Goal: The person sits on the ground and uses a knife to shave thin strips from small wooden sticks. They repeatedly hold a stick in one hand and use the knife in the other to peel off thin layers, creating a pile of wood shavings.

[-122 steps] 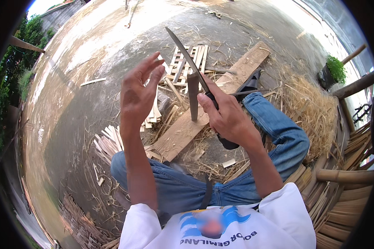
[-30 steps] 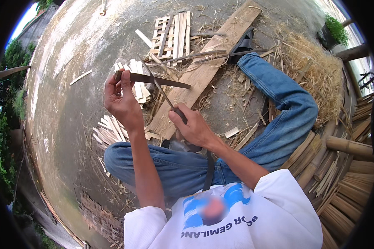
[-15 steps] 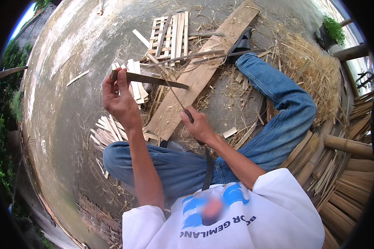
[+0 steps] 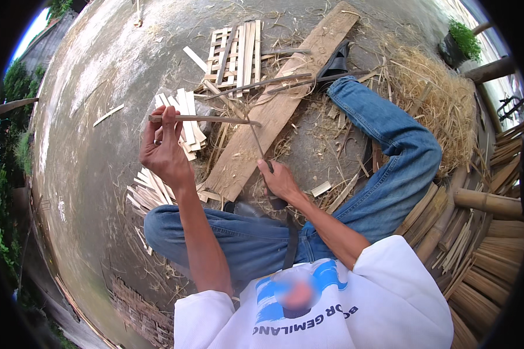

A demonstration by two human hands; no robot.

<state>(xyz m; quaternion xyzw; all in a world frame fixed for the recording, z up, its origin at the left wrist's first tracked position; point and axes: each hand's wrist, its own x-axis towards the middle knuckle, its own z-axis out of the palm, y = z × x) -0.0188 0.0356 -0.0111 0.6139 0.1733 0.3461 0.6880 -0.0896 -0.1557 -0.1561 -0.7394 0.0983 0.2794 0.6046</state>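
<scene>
In my left hand (image 4: pixel 167 145), a narrow bamboo strip (image 4: pixel 212 119) is pinched near its left end between thumb and fingers. Its edge faces up, and the far end reaches over a long wooden plank (image 4: pixel 239 158). My right hand (image 4: pixel 281 181) is wrapped around the dark handle of a knife, whose thin blade (image 4: pixel 255 139) points up and away. Near its tip the blade meets or crosses the strip close to the strip's right end. Whether they press together I cannot tell.
Pale cut strips (image 4: pixel 186 110) lie beyond my left hand, with another bunch (image 4: pixel 148 192) by my left knee. A woven lattice of strips (image 4: pixel 233 55) sits farther off. Fine shavings are heaped (image 4: pixel 436 99) beside my right leg, and bamboo poles (image 4: pixel 489 203) lie at the right.
My left hand has turned the strip from its broad dark face to its narrow edge and shifted slightly left. The right hand with the knife has moved only a little.
</scene>
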